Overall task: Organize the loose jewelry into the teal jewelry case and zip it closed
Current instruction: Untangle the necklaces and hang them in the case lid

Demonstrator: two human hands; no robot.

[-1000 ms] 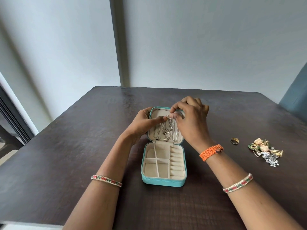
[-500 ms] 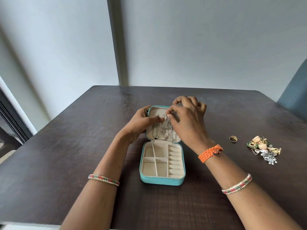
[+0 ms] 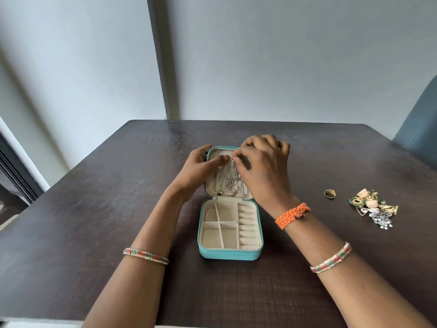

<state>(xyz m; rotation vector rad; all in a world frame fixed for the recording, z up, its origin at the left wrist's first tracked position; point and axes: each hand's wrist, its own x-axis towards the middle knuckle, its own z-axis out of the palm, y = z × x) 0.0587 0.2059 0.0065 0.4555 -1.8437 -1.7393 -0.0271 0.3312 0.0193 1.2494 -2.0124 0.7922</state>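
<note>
Both hands' fingers [image 3: 240,153] pinch the chains [image 3: 230,178] atop the teal case [image 3: 229,253] lid; slipping off there risks tangling.

The setting looks like a room in a home. A dark wooden tabletop [image 3: 94,209] stands against plain pale walls [image 3: 283,55] that meet at a corner with a vertical pillar [image 3: 163,55], and at the far right the blue-grey back of an upholstered chair [image 3: 421,124] shows. At the left edge a dark-framed window or sliding door [image 3: 16,176] lets in daylight, and personal items lie out: a teal jewelry case [image 3: 227,254] and loose jewelry [image 3: 373,207].
</note>
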